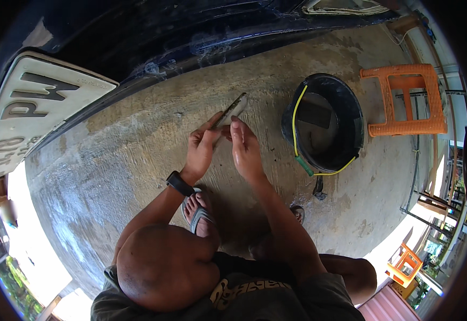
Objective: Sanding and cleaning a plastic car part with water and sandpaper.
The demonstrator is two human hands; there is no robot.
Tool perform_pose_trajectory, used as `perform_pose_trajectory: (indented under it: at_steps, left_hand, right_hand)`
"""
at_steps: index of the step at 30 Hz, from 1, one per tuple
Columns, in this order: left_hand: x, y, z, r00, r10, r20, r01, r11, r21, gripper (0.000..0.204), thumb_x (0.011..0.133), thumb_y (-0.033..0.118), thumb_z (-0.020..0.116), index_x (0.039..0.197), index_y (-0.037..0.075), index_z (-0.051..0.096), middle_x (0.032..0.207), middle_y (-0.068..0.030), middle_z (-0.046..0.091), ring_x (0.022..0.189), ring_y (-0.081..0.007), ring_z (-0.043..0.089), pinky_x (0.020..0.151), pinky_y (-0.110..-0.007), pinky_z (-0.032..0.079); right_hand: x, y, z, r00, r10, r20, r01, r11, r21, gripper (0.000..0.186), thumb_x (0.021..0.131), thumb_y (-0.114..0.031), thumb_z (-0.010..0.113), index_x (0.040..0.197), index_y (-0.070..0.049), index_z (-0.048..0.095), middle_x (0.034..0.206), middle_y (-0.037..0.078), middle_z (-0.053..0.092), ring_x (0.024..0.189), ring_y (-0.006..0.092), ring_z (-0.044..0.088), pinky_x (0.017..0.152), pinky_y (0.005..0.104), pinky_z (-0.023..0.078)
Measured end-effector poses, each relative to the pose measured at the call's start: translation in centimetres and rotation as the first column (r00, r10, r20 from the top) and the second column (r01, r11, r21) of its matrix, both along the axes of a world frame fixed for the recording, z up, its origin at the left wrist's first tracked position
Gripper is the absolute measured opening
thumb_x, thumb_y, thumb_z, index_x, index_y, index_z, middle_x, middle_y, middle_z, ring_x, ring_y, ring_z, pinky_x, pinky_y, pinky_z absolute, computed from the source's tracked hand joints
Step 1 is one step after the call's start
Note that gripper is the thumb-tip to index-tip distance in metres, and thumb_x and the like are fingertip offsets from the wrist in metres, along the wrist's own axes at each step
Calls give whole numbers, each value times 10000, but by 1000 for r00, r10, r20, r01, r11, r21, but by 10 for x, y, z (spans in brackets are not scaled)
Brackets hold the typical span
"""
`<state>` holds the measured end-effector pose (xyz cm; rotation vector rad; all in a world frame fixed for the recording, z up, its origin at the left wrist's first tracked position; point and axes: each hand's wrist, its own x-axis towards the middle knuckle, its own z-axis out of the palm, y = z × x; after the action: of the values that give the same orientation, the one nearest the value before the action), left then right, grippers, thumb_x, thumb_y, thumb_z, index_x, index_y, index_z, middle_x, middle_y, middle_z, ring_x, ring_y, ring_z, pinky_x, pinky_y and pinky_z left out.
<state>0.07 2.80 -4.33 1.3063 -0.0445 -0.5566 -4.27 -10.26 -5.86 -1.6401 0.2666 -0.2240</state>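
Held out in front of me is a thin, flat piece [236, 106], dark along one edge and pale grey on its face; its exact kind is unclear. My left hand [203, 148] grips its lower end, a black band around the wrist. Close on the other side, my right hand [245, 148] has its thumb up against the piece, its other fingers partly hidden. To the right stands a black bucket [355, 134] with a yellow handle and green grip. Murky water and a dark rectangular sheet [314, 114] are inside it.
A dark blue vehicle body [190, 43] with a white number plate [40, 107] spans the far left. An orange plastic stool [407, 128] lies on its side beyond the bucket. A small dark object [319, 188] rests on the wet concrete floor [121, 160]. Another orange stool [405, 266] stands lower right.
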Motion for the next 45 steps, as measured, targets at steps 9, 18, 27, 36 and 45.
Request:
perform_pose_trajectory:
  at_steps: [9,18,27,36,45]
  left_hand:
    - [5,-21,-3,943,237,235,-278,947,162,388,983,325,645,1172,-7,574,1152,-112,561,1016,-162,567,786,-333,511]
    - [8,-30,-13,961,116,252,-207,905,372,563,1028,500,517,907,-44,593,708,-43,597,703,-138,530,680,-324,477]
    - [7,-17,-14,997,5,-71,27,893,449,863,989,709,303,1178,-60,646,1059,-297,681,1059,-377,667,943,-415,494]
    - [-15,-22,-8,988,-147,38,122,918,378,801,1016,656,298,1319,-29,585,1116,-252,692,1083,-369,660,947,-410,499]
    - [-2,-15,14,996,61,-71,-37,953,300,828,999,670,334,1282,-61,599,1127,-249,694,1055,-354,677,948,-413,508]
  right_hand:
    - [2,-21,25,994,-56,-98,81,958,276,239,1040,-198,563,1032,38,593,825,74,683,688,115,672,625,279,537]
    - [-20,-29,-3,973,-16,-231,-29,982,-189,222,1050,-229,550,1000,-21,610,786,21,646,593,95,570,574,264,496]
    - [-7,-27,6,997,2,-73,28,912,409,192,1048,-259,545,1170,-120,594,972,6,633,829,84,578,673,269,467]
    - [30,-62,12,899,-167,-405,280,930,239,482,1032,-384,507,1359,-31,530,1308,104,548,1066,227,568,887,367,471]
    - [-2,-19,41,872,-111,-477,196,971,133,486,1042,-385,484,1321,9,546,1268,155,573,1052,269,584,844,389,493]
